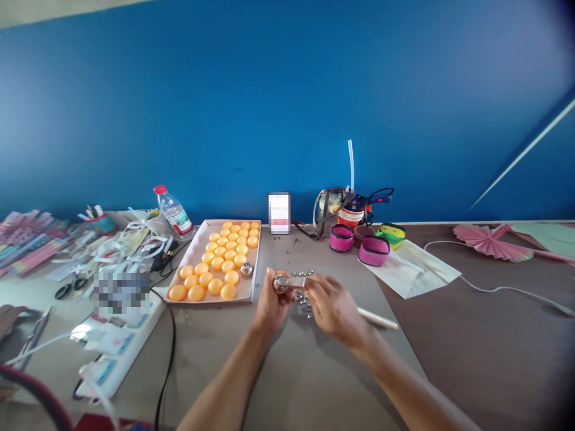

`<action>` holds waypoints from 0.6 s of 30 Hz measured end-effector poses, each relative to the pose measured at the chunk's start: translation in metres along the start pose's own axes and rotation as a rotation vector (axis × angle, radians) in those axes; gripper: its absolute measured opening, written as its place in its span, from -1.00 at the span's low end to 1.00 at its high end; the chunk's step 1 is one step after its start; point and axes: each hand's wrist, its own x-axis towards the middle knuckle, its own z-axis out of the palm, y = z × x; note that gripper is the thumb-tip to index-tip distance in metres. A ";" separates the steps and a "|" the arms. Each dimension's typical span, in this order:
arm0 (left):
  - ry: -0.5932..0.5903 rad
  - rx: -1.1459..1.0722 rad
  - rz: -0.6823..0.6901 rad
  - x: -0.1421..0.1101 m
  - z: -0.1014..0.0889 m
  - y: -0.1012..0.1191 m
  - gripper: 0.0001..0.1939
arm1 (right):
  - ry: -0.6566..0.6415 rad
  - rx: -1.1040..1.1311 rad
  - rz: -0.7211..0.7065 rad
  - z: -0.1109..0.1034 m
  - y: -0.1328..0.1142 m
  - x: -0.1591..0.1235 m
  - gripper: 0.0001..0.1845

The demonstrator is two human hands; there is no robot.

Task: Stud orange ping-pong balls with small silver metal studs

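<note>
My left hand is closed round a small ball that looks silvery on top with some orange at its edge. Between the fingers of my right hand is a flat, shiny strip, its far end against the ball; its exact kind is unclear. Small silver pieces lie scattered on the grey mat beneath and between my hands. A whitish stick rests on the mat beyond my right wrist. To the left, a shallow white box holds many orange balls and one silver-covered ball.
A power strip with plugs and cables lies at left, near scissors and a water bottle. Pink bands, white paper sheets and a cup of tools stand at back right. A blue wall rises behind.
</note>
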 end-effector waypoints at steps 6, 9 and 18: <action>0.025 0.004 0.022 -0.001 0.001 0.001 -0.59 | 0.078 0.017 0.004 -0.001 0.000 -0.001 -0.84; 0.022 0.050 0.035 -0.001 0.002 0.001 -0.59 | 0.036 -0.014 -0.003 0.002 0.000 0.000 -0.83; 0.088 0.121 0.078 0.000 0.002 -0.001 -0.52 | 0.061 -0.030 -0.018 0.002 -0.003 -0.001 -0.80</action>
